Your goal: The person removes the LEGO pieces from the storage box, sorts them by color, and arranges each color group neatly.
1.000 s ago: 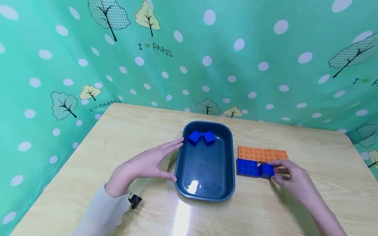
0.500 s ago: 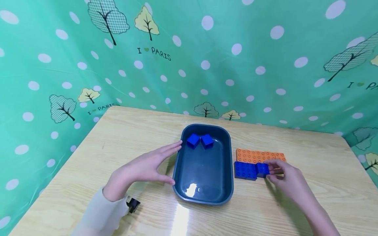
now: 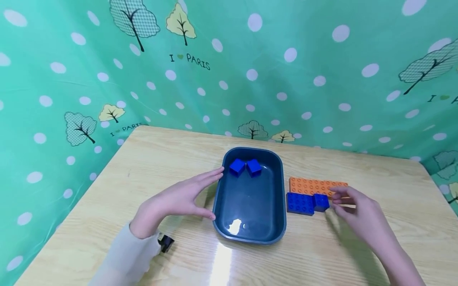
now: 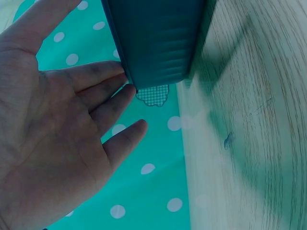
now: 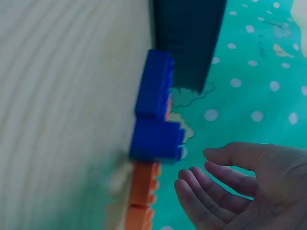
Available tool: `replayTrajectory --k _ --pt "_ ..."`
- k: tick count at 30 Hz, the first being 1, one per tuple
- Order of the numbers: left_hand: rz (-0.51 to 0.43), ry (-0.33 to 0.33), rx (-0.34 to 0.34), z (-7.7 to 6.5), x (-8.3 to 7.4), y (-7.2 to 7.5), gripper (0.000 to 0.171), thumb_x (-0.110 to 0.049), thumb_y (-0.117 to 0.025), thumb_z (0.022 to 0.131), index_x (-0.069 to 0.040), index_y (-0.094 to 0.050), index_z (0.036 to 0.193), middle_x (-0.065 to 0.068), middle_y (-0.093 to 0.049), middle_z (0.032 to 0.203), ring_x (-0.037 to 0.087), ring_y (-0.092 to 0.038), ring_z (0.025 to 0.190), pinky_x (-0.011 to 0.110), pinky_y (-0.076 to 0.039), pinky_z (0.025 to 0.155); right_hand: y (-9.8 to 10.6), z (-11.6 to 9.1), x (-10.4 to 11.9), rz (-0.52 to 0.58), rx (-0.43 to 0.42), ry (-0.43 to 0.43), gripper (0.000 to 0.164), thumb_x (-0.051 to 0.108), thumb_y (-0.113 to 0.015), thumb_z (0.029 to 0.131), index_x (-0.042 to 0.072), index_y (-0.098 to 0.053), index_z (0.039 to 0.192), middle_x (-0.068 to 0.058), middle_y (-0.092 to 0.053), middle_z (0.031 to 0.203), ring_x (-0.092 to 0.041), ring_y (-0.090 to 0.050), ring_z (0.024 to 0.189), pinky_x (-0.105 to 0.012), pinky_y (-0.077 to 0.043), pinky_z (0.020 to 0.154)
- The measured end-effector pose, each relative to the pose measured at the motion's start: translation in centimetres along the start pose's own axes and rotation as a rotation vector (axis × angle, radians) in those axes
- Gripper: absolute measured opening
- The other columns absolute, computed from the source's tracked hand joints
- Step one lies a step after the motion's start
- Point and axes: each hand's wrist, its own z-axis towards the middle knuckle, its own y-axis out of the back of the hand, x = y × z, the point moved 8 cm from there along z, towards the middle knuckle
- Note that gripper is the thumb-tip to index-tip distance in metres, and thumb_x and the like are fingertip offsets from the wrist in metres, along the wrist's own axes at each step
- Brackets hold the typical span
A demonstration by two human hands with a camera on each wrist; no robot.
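My left hand rests its fingertips on the left rim of a dark blue tray, fingers fairly straight with the thumb spread apart. Two small blue blocks lie at the far end inside it. Right of the tray, a flat blue building block sits in front of a row of orange building blocks. A small, taller blue block stands against its right end. Just right of that block is my right hand, its fingers relaxed and a gap between them and the block in the right wrist view.
A small black object lies on the wooden table beside the left sleeve. Behind the table hangs a green dotted cloth with printed trees.
My right hand has let go of the small blue block and drawn back slightly to the right. The block now stands against the flat blue one. The left hand keeps its place.
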Motion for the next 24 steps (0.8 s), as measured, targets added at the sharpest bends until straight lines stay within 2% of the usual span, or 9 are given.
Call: replayTrajectory --k 2,4,7,10,11,15,18,21,24 --pt "0.002 -0.004 0.004 0.1 -0.1 0.0 0.106 -0.044 -0.083 0.078 -0.008 -0.024 0.158 0.003 -0.017 0.169 0.031 -0.024 0.154 0.053 -0.033 0.12 0.4 0.0 0.7 0.014 -0.019 0.01 0.033 0.0 -0.075 0.084 0.003 -0.067 0.116 -0.011 -0.073 0.1 0.014 -0.059 0.085 -0.008 -0.054 0.068" --pt "0.008 -0.008 0.001 0.1 -0.2 0.0 0.106 -0.044 -0.083 0.078 -0.007 -0.025 0.158 0.003 -0.017 0.169 0.031 -0.024 0.153 0.053 -0.034 0.119 0.5 0.0 1.8 0.035 -0.032 0.023 0.031 0.001 -0.074 0.086 0.004 -0.068 0.116 -0.012 -0.073 0.102 0.016 -0.057 0.087 -0.006 -0.053 0.07" --pt "0.0 -0.002 0.004 0.1 -0.2 0.1 0.106 -0.044 -0.083 0.078 -0.008 -0.024 0.159 0.003 -0.017 0.169 0.031 -0.024 0.154 0.053 -0.034 0.119 0.4 0.2 3.7 0.058 -0.03 0.047 0.029 0.002 -0.073 0.088 0.005 -0.068 0.116 -0.012 -0.073 0.105 -0.003 -0.068 0.091 -0.012 -0.057 0.072" --pt "-0.013 0.015 0.01 0.1 0.1 0.0 0.107 -0.043 -0.083 0.078 -0.01 -0.022 0.159 0.001 -0.015 0.169 0.03 -0.023 0.154 0.053 -0.032 0.12 -0.1 0.8 5.7 0.095 -0.009 0.069 0.027 0.004 -0.071 0.09 0.006 -0.068 0.116 -0.012 -0.072 0.108 -0.024 -0.071 0.095 -0.022 -0.061 0.075" --pt "-0.014 0.021 0.01 0.1 0.2 0.0 0.108 -0.043 -0.083 0.078 -0.01 -0.021 0.16 0.0 -0.015 0.169 0.029 -0.022 0.154 0.052 -0.032 0.121 -0.2 1.1 6.4 0.1 -0.006 0.08 0.026 0.005 -0.071 0.09 0.007 -0.069 0.116 -0.012 -0.072 0.108 -0.028 -0.071 0.096 -0.024 -0.061 0.076" --pt "-0.019 0.029 -0.003 0.1 0.3 0.0 0.108 -0.042 -0.084 0.077 -0.011 -0.021 0.16 0.0 -0.016 0.169 0.029 -0.023 0.154 0.052 -0.031 0.121 -0.8 2.3 8.7 0.146 0.02 0.105 0.024 0.007 -0.07 0.092 0.008 -0.069 0.116 -0.011 -0.072 0.11 -0.027 -0.071 0.098 -0.027 -0.061 0.079" --pt "-0.022 0.024 0.001 -0.1 0.3 -0.1 0.108 -0.041 -0.084 0.077 -0.01 -0.022 0.159 0.002 -0.016 0.169 0.032 -0.024 0.153 0.054 -0.032 0.12 -1.6 3.3 10.2 0.195 0.064 0.096 0.024 0.01 -0.068 0.094 0.008 -0.068 0.117 -0.01 -0.072 0.113 -0.026 -0.071 0.1 -0.033 -0.062 0.083" --pt "-0.027 0.025 0.009 -0.2 0.2 -0.3 0.107 -0.042 -0.084 0.078 -0.01 -0.022 0.159 0.002 -0.016 0.169 0.031 -0.024 0.153 0.054 -0.032 0.12 -2.5 4.6 11.3 0.278 0.142 0.06 0.027 0.022 -0.066 0.097 0.01 -0.067 0.121 -0.01 -0.071 0.115 -0.025 -0.071 0.103 -0.036 -0.062 0.084" --pt "-0.022 0.019 0.004 -0.1 0.2 -0.1 0.106 -0.041 -0.084 0.078 -0.01 -0.022 0.159 0.001 -0.016 0.169 0.031 -0.024 0.153 0.053 -0.032 0.12 -3.7 6.6 12.7 0.459 0.253 0.036 0.038 0.033 -0.056 0.102 0.005 -0.063 0.127 -0.017 -0.068 0.12 -0.028 -0.069 0.107 -0.033 -0.061 0.087"
